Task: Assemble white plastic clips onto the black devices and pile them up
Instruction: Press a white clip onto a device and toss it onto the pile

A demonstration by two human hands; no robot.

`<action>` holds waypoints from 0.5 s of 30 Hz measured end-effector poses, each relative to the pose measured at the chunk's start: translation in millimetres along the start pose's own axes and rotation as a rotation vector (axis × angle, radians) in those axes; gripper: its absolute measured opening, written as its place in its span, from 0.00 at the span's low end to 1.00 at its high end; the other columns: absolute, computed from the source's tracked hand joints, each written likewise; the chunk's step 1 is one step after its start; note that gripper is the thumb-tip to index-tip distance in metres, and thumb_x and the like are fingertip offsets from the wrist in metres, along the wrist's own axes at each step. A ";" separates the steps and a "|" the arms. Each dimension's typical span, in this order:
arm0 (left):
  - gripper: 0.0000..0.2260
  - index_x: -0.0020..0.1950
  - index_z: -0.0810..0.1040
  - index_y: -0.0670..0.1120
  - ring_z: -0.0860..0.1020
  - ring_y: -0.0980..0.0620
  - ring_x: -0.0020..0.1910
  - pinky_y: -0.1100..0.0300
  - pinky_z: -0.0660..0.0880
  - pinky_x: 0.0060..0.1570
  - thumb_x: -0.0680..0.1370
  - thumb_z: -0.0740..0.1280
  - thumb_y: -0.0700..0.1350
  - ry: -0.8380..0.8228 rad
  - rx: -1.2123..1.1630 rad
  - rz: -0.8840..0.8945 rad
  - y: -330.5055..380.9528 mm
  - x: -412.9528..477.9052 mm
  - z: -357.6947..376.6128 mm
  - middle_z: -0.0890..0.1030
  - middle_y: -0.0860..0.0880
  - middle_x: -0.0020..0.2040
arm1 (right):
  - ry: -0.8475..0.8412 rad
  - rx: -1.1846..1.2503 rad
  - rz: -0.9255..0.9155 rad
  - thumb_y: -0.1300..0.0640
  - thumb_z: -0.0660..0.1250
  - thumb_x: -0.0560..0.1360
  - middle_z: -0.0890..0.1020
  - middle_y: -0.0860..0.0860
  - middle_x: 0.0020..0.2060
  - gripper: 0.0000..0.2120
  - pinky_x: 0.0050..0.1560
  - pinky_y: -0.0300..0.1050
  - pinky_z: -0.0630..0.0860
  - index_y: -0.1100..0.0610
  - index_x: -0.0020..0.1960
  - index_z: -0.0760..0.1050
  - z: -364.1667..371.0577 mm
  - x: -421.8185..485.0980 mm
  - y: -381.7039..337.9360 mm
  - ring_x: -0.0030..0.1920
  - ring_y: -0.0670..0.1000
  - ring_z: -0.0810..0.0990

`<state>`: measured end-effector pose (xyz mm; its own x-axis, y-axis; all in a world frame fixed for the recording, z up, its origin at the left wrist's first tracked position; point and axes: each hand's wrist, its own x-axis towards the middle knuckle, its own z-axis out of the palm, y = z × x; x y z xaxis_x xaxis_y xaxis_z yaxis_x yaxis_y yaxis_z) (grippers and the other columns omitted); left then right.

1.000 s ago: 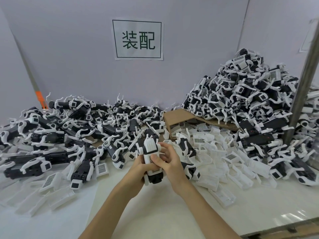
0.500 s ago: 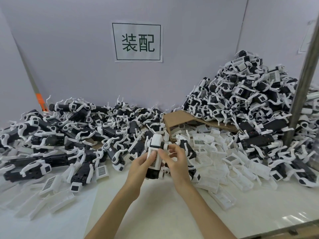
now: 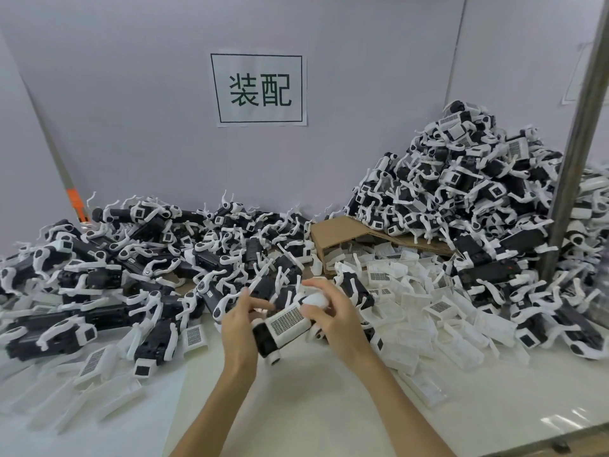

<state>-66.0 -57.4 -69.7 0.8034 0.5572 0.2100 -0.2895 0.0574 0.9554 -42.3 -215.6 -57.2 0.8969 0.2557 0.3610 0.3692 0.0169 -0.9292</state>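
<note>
Turned down from upright, the black device (image 3: 264, 336) now lies almost flat between the two hands, in front of the cardboard sheet (image 3: 342, 230) and a little to its left. The white clip (image 3: 287, 321) wrapped round it faces up and shows its dark grid label.

The right hand (image 3: 334, 316) curls its fingers over the rounded white end and holds it firmly. The left hand (image 3: 240, 324) lies against the black end with its fingers loosely spread above. They are blurred, so I cannot tell whether that hand grips or only steadies.

Both parts look like stiff moulded plastic and seem light. The thin curved arms on the clips are probably the weak point and likely to snag on neighbours in a pile. The block-shaped black body is the safer place to take hold, with pressure on the flat labelled face of the clip rather than on its arms. The shell looks smooth and could slip in a loose grip.

Only one device is in hand, and one cardboard sheet is in view. A tall heap (image 3: 461, 199) of clipped devices rises behind and to the right of the cardboard, with far too many to count. A low heap (image 3: 158, 258) spreads to the left of it, also beyond counting. Dozens of loose clips (image 3: 415, 295) lie on the worktop (image 3: 296, 410) just in front of and right of the cardboard.
</note>
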 end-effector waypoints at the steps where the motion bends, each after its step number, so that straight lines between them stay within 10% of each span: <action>1: 0.26 0.33 0.81 0.42 0.78 0.48 0.39 0.51 0.71 0.48 0.84 0.58 0.54 0.076 -0.047 -0.021 0.5 3.1 -2.8 0.82 0.48 0.34 | -0.055 -0.056 0.012 0.56 0.71 0.73 0.80 0.46 0.53 0.15 0.40 0.33 0.76 0.48 0.60 0.79 -2.1 0.0 -1.5 0.44 0.39 0.81; 11: 0.20 0.38 0.75 0.45 0.73 0.52 0.33 0.59 0.66 0.36 0.85 0.54 0.50 0.360 -0.277 -0.323 -0.5 18.5 -15.5 0.78 0.48 0.37 | -0.670 -0.286 0.181 0.57 0.73 0.72 0.82 0.50 0.51 0.12 0.43 0.45 0.83 0.51 0.55 0.83 -54.1 11.3 -64.0 0.49 0.52 0.84; 15: 0.20 0.37 0.75 0.45 0.72 0.51 0.32 0.59 0.65 0.35 0.85 0.53 0.50 0.330 -0.281 -0.320 -1.6 22.9 -14.3 0.78 0.47 0.37 | -0.315 0.321 -0.019 0.61 0.69 0.77 0.82 0.58 0.56 0.11 0.44 0.46 0.84 0.61 0.59 0.79 -98.6 57.7 -119.4 0.48 0.54 0.85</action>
<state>-54.6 -32.9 -69.4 0.6812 0.7036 -0.2021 -0.2218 0.4615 0.8590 -10.6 -298.2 82.5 0.7544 0.5331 0.3830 0.2463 0.3109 -0.9180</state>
